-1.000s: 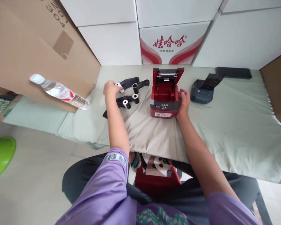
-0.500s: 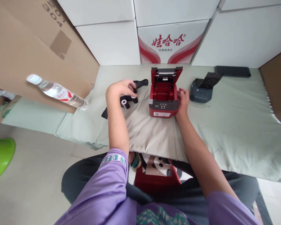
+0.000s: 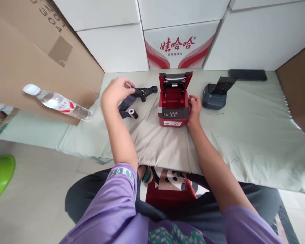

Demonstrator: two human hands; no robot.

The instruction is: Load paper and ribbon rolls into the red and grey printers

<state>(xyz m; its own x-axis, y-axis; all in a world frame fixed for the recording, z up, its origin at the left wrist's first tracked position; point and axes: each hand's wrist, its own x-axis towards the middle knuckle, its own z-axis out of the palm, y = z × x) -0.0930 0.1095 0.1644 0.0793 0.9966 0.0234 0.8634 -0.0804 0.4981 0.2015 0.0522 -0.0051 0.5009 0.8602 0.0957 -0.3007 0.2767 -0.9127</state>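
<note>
A small red printer [image 3: 174,117] stands on the cloth with its lid [image 3: 175,81] raised, and no roll shows in its red inner bay. My right hand [image 3: 194,109] grips its right side, fingers partly curled against the wall. To the left, my left hand [image 3: 117,89] is closed in a pinch above the cloth. Its fingertips meet at a black strip [image 3: 127,101], with a dark roll partly hidden beside them. Close by lie a black paper roll with a white core [image 3: 133,113] and another black roll [image 3: 143,97].
A dark grey device [image 3: 215,97] stands right of the printer, with a flat black object [image 3: 247,75] behind it. A water bottle [image 3: 58,103] leans by a cardboard box [image 3: 40,57] at left. White cartons [image 3: 112,47] line the back.
My left hand has moved left and slightly up, drawing the black strip with it. The rolls there are spaced differently. My right hand stays at the printer's side.
</note>
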